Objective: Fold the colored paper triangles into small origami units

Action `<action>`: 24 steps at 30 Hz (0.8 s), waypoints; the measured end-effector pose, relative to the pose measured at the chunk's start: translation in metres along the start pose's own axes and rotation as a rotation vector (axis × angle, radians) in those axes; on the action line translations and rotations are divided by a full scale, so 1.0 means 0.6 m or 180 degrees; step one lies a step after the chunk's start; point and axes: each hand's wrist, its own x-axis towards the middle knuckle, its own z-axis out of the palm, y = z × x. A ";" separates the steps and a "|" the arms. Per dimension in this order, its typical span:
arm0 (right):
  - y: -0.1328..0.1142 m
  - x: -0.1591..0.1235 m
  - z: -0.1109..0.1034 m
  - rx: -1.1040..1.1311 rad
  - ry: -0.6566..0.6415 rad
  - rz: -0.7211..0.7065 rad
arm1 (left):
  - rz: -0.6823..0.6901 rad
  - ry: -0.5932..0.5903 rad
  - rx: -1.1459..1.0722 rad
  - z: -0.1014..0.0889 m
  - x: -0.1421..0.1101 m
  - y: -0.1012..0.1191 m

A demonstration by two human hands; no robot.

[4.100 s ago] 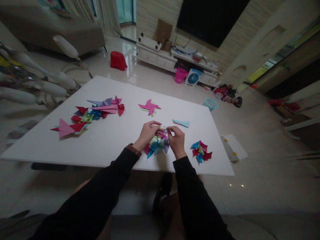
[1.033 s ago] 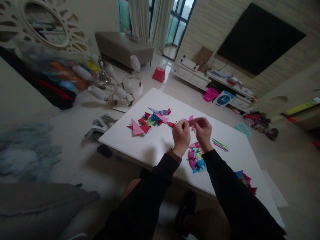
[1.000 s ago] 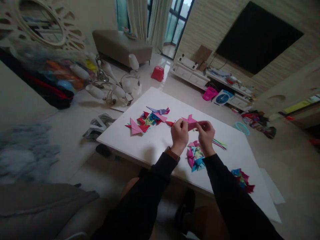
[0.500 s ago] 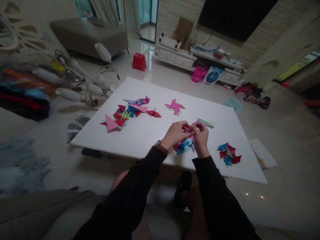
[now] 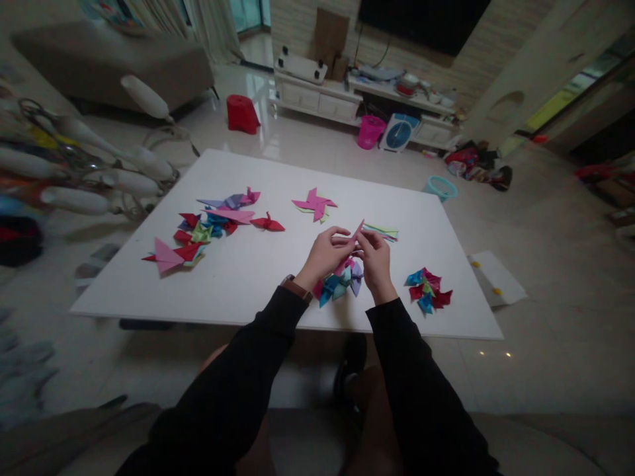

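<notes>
Between my two hands is a folded pink paper piece [image 5: 358, 231], its pointed end sticking up. My left hand [image 5: 327, 252] grips it from the left, and my right hand [image 5: 376, 258] pinches it from the right. Below them on the white table [image 5: 238, 284] lies a cluster of folded paper pieces [image 5: 342, 283] in blue, teal, purple and pink, partly covered by my hands. Just beyond my right hand lie thin coloured paper strips [image 5: 381, 230].
A pink paper pinwheel [image 5: 315, 203] lies at the table's middle back. Several origami pieces [image 5: 213, 225] are heaped on the left, with a red paper crane [image 5: 268, 223] beside them. Another folded paper cluster [image 5: 429, 289] sits at right. Beyond the table stands a red stool [image 5: 242, 114].
The view has swung, so table and room appear further left. Both hands remain on the pink paper, which now points upward, and more of the cluster below shows.
</notes>
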 end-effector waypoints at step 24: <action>-0.001 -0.003 0.023 -0.0133 0.0051 -0.0104 | -0.0211 0.0055 -0.0312 -0.019 -0.009 0.013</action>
